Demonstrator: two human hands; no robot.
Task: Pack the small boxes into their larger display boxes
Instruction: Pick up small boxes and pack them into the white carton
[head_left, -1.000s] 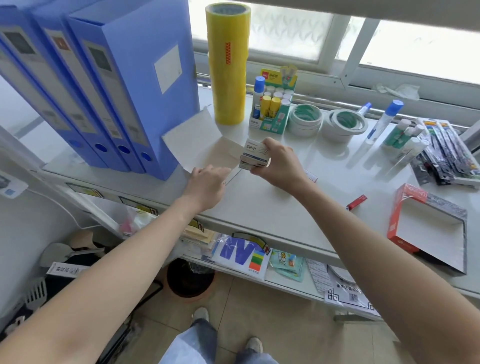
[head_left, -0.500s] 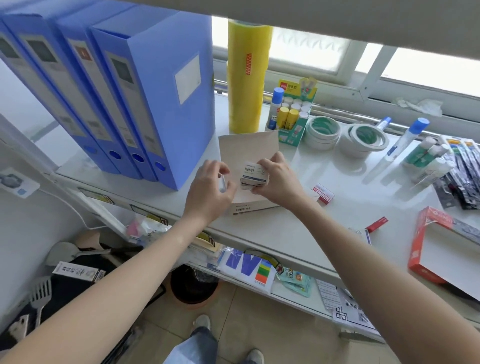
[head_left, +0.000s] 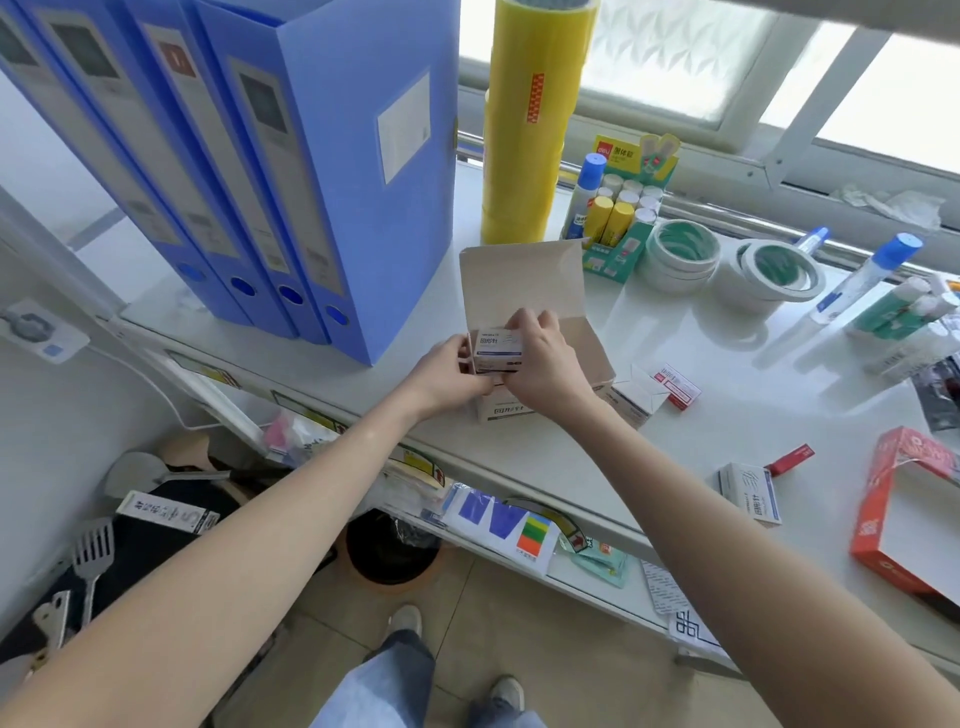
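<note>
An open cardboard display box (head_left: 524, 283) stands on the white shelf (head_left: 545, 447), its lid flap raised behind. My right hand (head_left: 540, 366) and my left hand (head_left: 449, 371) both grip a stack of small white-and-blue boxes (head_left: 497, 351) at the left end of the display box's opening. Another small white-and-blue box (head_left: 748, 491) lies loose on the shelf to the right. Two small red-and-white boxes (head_left: 678, 384) (head_left: 789, 458) lie loose there too. An open red display box (head_left: 904, 514) sits at the far right.
Blue file boxes (head_left: 332, 171) stand close on the left, a tall yellow tape stack (head_left: 524, 119) behind. Glue sticks in a green carton (head_left: 623, 218), white tape rolls (head_left: 685, 252), glue bottles (head_left: 862, 275) fill the back. Lower shelf and floor clutter below.
The display box has been stood up with its lid raised. Both hands have closed in on the small boxes, which now sit at the box's left end.
</note>
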